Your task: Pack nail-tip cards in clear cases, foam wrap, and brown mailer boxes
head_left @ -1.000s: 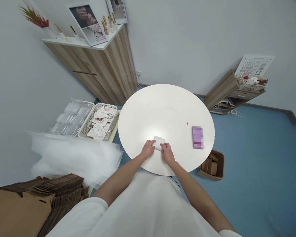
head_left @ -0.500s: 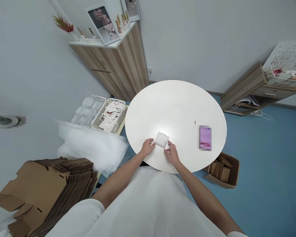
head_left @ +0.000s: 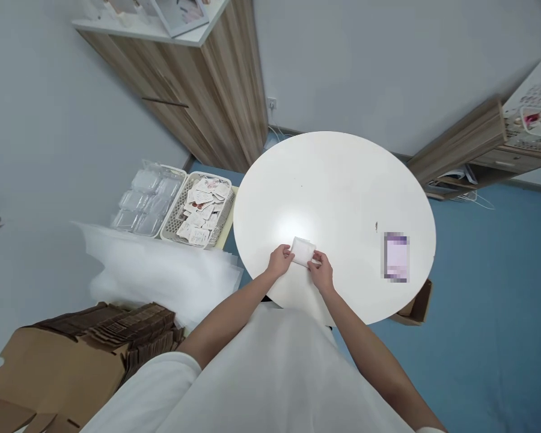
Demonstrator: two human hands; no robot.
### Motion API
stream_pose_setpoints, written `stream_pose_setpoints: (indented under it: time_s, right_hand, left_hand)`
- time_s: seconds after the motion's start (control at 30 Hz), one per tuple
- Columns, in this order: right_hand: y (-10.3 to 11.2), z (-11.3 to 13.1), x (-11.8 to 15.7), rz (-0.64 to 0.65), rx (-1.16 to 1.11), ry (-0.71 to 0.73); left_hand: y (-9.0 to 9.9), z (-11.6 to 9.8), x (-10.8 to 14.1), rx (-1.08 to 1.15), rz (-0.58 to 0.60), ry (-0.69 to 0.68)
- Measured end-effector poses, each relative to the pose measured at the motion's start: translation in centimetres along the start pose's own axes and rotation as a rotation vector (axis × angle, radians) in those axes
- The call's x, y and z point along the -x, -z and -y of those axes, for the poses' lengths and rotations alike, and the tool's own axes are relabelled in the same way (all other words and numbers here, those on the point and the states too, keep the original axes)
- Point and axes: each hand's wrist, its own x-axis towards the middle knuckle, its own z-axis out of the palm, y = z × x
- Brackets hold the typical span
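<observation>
A small white packet (head_left: 303,251) is over the near part of the round white tabletop (head_left: 338,180), a little left of the middle and in from the near edge; whether it lies flat on the surface or is slightly lifted, I cannot tell. The left hand (head_left: 281,261) pinches the packet's left side between thumb and fingers, and the right hand (head_left: 321,270) pinches its right side the same way, so that the packet sits between the two. Both forearms reach in over the near edge. Close to the tabletop's right edge lies a rectangular thing (head_left: 396,257), pixelated in purple and pale tones, with a small dark mark (head_left: 376,227) just beyond its upper left corner. Beyond the left edge stands a white basket (head_left: 220,226) filled with printed cards (head_left: 201,207), and next to it are clear plastic packs (head_left: 139,198). Nearer the person, on the same side, are white translucent sheets (head_left: 157,270) and a stack of flat brown cardboard (head_left: 63,367). A cardboard box (head_left: 420,305) shows partly from under the right edge. Past the far edge are a wood-grain cabinet (head_left: 175,84) at left and a low shelf unit (head_left: 460,141) at right.
</observation>
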Motion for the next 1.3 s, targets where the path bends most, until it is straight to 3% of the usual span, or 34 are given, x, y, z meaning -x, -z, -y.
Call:
stream_pose_setpoints:
  time_s: [0.33, 0.53, 0.77, 1.03, 1.17, 1.3]
  right_hand:
    - [-11.7, 8.7, -5.1, 0.147, 0.048, 0.086]
    - [-15.8, 10.6, -7.1, 0.199, 0.057, 0.169]
    - [-15.8, 10.4, -7.3, 0.199, 0.088, 0.189]
    - [-15.2, 10.2, -7.0, 0.251, 0.097, 0.232]
    - [-13.8, 9.9, -6.2, 0.246, 0.094, 0.198]
    - [-11.2, 9.5, -4.6, 0.241, 0.119, 0.195]
  left_hand:
    - [11.7, 2.1, -6.7, -0.059, -0.268, -0.172]
    - [14.8, 3.3, -9.2, 0.055, -0.319, -0.199]
    - [15.0, 4.0, -9.2, 0.128, -0.271, -0.236]
    - [14.9, 3.5, -8.6, 0.054, -0.276, -0.239]
    - [14.6, 3.3, -7.2, 0.012, -0.305, -0.210]
    - [14.2, 3.2, -4.9, 0.015, -0.298, -0.159]
